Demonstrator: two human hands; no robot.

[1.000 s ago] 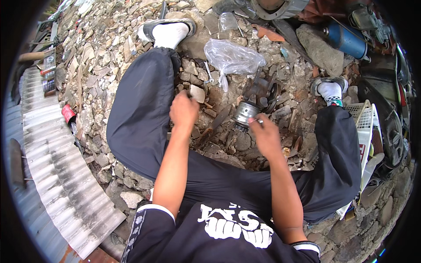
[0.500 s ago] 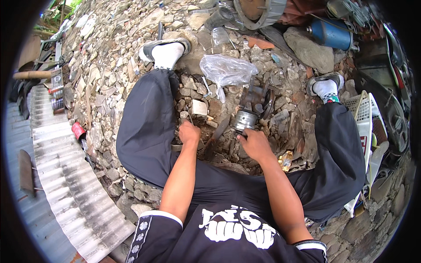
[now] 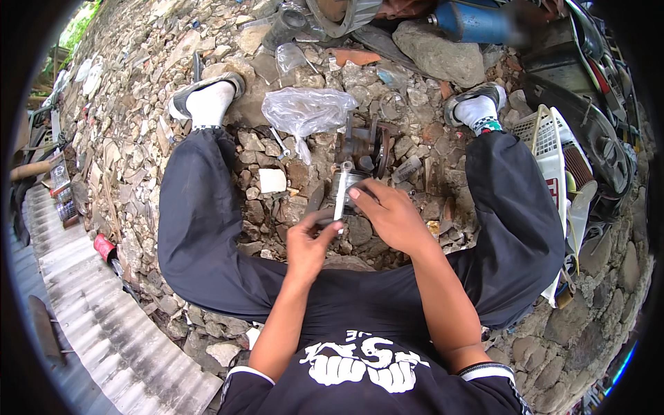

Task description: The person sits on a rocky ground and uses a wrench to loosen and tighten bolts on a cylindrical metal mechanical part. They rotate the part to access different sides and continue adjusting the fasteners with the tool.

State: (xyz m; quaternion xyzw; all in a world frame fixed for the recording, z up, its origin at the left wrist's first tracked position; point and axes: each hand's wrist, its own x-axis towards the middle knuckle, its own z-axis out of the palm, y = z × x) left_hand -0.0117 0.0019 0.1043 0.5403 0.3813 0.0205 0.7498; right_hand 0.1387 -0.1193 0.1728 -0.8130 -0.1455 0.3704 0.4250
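A slim, light-coloured wrench (image 3: 339, 200) with a ring end is pinched in my left hand (image 3: 308, 245). It points away from me, in front of a silver grooved piston (image 3: 355, 178) between my legs. My right hand (image 3: 392, 214) has its fingers curled against the right side of the piston, partly covering it. Beyond the piston sits a dark, greasy metal crankshaft assembly (image 3: 364, 146), which appears joined to it. To its left, a second wrench (image 3: 280, 142) lies on the stones, next to a crumpled clear plastic bag (image 3: 308, 111).
Rubble and stones (image 3: 145, 124) cover the ground. A white square piece (image 3: 272, 180) lies left of the piston. Far off are a large rock (image 3: 439, 59) and a blue cylinder (image 3: 470, 24). A white plastic basket (image 3: 546, 138) stands right, corrugated sheeting (image 3: 104, 297) left.
My left hand has come up from the stones toward the piston, and the wrench now shows clearly in it. My right hand stays at the piston. The whole view has shifted.
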